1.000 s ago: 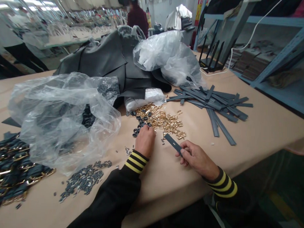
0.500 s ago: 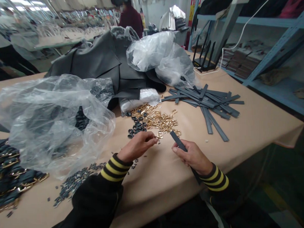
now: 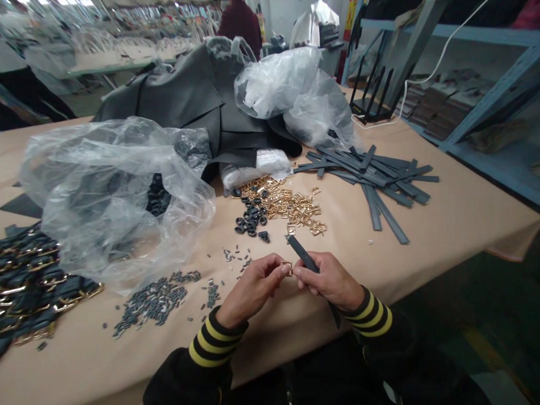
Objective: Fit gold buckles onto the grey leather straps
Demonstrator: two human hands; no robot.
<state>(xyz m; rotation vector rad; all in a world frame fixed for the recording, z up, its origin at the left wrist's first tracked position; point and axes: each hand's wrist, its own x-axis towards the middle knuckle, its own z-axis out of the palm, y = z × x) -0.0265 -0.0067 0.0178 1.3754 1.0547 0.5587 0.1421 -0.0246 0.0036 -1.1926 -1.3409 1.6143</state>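
A gold buckle (image 3: 287,264) is pinched between the thumb and fingers of my left hand (image 3: 260,285). My right hand (image 3: 333,278) grips a dark grey strap (image 3: 302,253), its upper end pointing up and left and its lower end hanging by the table edge. The two hands are close together, with the buckle beside the strap. Just beyond them lies a heap of gold buckles (image 3: 296,206), with several small black loops (image 3: 252,216) at its left. Small dark grey pieces (image 3: 154,302) are piled left of my left hand.
Loose grey straps (image 3: 372,170) are heaped at the table's right. A clear plastic bag (image 3: 119,203) stands left, beside buckled straps (image 3: 23,282). Grey material (image 3: 167,101), another plastic bag (image 3: 278,81) and a black router (image 3: 371,105) are at the back. A person (image 3: 241,24) is beyond.
My left hand has drawn a buckle back from the heap toward my right hand. My right hand has shifted slightly left with the strap, and the hands are now closer. The view has moved slightly.
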